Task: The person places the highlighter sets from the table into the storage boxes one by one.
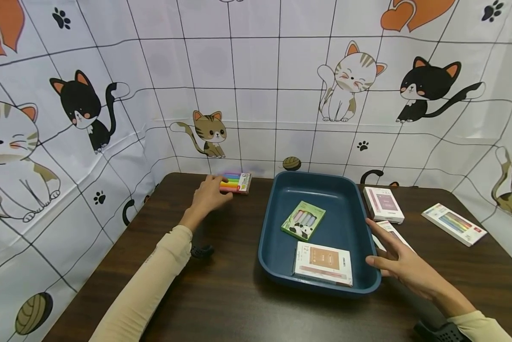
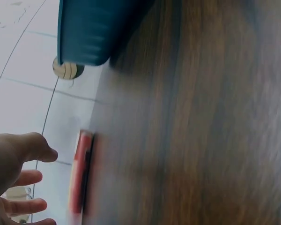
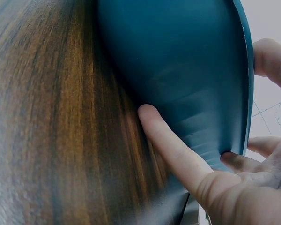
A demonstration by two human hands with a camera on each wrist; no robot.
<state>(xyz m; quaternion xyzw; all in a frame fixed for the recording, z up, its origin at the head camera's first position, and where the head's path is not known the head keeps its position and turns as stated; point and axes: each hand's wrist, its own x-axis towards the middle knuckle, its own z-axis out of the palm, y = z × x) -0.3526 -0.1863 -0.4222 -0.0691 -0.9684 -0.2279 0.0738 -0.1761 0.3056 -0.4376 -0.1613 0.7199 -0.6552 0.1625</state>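
Near the far left part of the table, my left hand [image 1: 210, 194] is at a flat pack of rainbow-coloured sticks [image 1: 235, 183]. In the left wrist view its thumb and fingers [image 2: 35, 147] are spread beside the pack's red edge [image 2: 82, 173], with a gap between. My right hand [image 1: 403, 266] holds the right side of a dark blue tray [image 1: 266, 228]; in the right wrist view one finger [image 3: 166, 136] lies along the outer wall while others are at the rim. Inside the tray are a green panda box [image 1: 304, 220] and a white box with a tan label [image 1: 323, 262].
Right of the tray are a thick white box [image 1: 383, 204], a slim white box [image 1: 394, 232] partly behind my right hand, and a flat box with coloured pencils pictured [image 1: 454, 223]. A cat-print sheet [image 1: 256, 109] hangs behind the dark wooden table [image 1: 221, 294].
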